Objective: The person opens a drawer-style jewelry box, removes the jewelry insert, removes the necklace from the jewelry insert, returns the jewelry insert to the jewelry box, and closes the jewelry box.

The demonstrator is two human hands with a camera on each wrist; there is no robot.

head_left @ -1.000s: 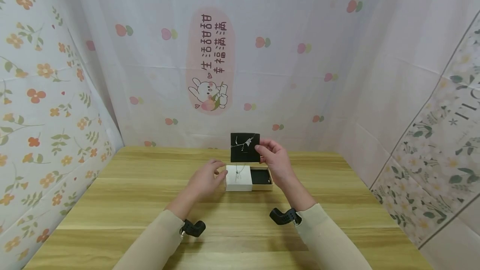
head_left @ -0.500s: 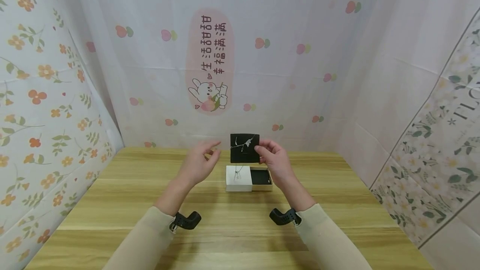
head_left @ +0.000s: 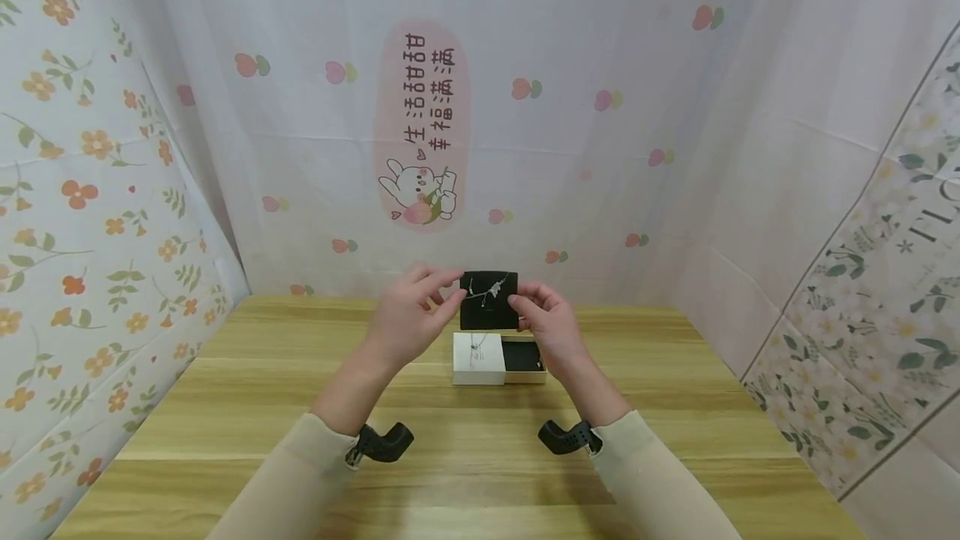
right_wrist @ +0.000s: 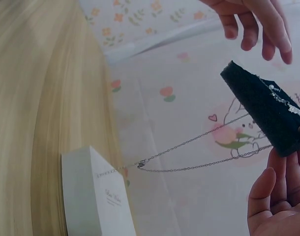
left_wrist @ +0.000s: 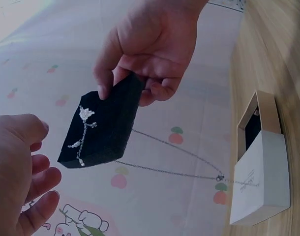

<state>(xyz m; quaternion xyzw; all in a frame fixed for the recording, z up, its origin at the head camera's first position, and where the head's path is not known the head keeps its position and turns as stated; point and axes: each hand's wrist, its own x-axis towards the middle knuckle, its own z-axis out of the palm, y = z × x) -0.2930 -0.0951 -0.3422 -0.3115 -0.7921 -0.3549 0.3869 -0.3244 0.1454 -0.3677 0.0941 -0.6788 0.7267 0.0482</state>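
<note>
A square black foam jewelry pad (head_left: 487, 319) is held up above the table, its right edge pinched between the thumb and fingers of my right hand (head_left: 553, 327). Across its face runs a silver necklace (left_wrist: 86, 114) with a leaf-like pendant. The rest of the chain (right_wrist: 189, 142) loops down behind the pad to a clasp. Thumb and fingers spread, my left hand (head_left: 405, 319) is at the pad's left edge; both wrist views show a small gap between them. Below stands a white jewelry box (head_left: 478, 363), its drawer (head_left: 525, 376) pulled partway out to the right.
The box rests on a wood-grain table (head_left: 465, 473). Behind it hangs a pale curtain (head_left: 585, 173) printed with fruit and a rabbit. Floral cloth (head_left: 97, 215) covers the left side, and another patterned sheet (head_left: 892, 290) covers the right.
My left hand has risen from beside the box to the left edge of the pad, pulling back briefly to the left midway. The right hand and pad stay nearly still.
</note>
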